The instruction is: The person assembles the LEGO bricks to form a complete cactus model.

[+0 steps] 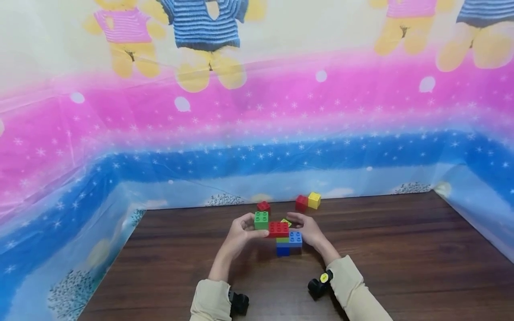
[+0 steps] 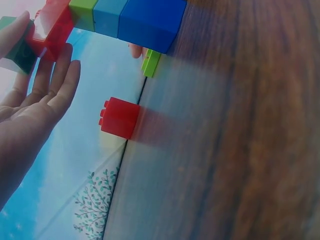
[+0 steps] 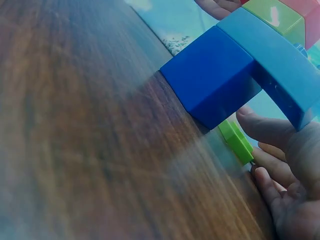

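The left hand holds the upper left of a stepped stack of toy building bricks, its thumb across the front. From the top, the stack has a green brick, a red brick, a lime layer, a light blue brick and a dark blue brick at the bottom. Behind the stack, the right hand has its thumb and fingers about one end of a small lime green brick low at the tabletop. The stack partly hides this hand's thumb in the head view.
A loose red brick lies beyond the left hand. Farther back to the right, another red brick sits beside a yellow brick. The dark wooden table meets a printed cloth at its back edge.
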### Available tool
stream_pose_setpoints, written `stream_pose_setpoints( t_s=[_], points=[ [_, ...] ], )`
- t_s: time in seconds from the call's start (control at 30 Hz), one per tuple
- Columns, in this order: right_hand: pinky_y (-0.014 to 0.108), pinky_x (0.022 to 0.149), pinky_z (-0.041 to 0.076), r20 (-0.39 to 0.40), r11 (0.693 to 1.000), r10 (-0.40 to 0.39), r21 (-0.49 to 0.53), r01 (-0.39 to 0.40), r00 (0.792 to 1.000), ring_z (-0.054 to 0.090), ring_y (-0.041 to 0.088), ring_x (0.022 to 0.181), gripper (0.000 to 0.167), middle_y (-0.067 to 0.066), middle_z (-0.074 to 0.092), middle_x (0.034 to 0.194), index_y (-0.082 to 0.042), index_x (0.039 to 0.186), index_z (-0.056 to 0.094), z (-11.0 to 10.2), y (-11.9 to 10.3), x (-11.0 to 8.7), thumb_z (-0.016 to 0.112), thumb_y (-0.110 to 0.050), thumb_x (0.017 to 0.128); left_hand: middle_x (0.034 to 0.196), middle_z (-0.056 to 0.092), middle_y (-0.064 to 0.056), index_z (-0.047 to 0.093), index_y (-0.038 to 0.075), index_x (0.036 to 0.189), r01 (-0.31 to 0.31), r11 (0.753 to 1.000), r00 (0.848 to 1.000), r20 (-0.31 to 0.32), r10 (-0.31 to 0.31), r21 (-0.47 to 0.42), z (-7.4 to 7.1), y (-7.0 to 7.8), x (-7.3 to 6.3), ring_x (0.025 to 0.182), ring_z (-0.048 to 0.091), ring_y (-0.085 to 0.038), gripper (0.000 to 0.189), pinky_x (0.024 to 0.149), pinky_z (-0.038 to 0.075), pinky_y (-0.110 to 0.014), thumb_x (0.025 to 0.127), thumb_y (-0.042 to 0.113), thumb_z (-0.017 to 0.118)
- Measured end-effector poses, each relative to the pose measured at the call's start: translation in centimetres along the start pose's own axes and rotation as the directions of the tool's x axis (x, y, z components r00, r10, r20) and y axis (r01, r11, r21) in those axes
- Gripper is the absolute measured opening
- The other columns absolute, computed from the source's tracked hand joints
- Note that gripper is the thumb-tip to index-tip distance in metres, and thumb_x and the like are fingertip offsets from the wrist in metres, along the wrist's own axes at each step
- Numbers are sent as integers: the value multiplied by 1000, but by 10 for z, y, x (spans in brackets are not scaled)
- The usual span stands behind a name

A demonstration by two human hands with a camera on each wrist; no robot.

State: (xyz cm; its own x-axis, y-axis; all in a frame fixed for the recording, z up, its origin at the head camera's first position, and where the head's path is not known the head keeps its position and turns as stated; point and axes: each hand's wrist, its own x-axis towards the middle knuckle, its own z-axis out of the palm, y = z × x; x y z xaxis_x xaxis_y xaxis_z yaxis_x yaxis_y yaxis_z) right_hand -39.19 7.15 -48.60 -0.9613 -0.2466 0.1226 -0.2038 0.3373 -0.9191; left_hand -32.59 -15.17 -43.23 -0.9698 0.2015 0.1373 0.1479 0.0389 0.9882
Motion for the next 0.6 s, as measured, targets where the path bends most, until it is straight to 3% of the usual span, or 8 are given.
stream_pose_setpoints(
  t_s=[0.33,0.6],
  points=[
    [45,98,51,-4,995,-43,-89,43,999,57,37,121,46,21,59,134,-2,136,54,1,2,5,64,-6,91,90,64,7,59,5,97,-11,1000,1000,6,11,-17,-1,1,0,88,67,-12,23,84,54,-29,80,4,75],
    [49,98,48,-99,976,-61,-215,38,993,58,33,115,39,16,61,124,-4,126,63,3,4,7,68,-8,88,87,64,8,56,11,89,-15,999,1000,8,16,-34,-3,1,0,85,66,-12,22,82,53,-28,80,1,74]
  ],
)
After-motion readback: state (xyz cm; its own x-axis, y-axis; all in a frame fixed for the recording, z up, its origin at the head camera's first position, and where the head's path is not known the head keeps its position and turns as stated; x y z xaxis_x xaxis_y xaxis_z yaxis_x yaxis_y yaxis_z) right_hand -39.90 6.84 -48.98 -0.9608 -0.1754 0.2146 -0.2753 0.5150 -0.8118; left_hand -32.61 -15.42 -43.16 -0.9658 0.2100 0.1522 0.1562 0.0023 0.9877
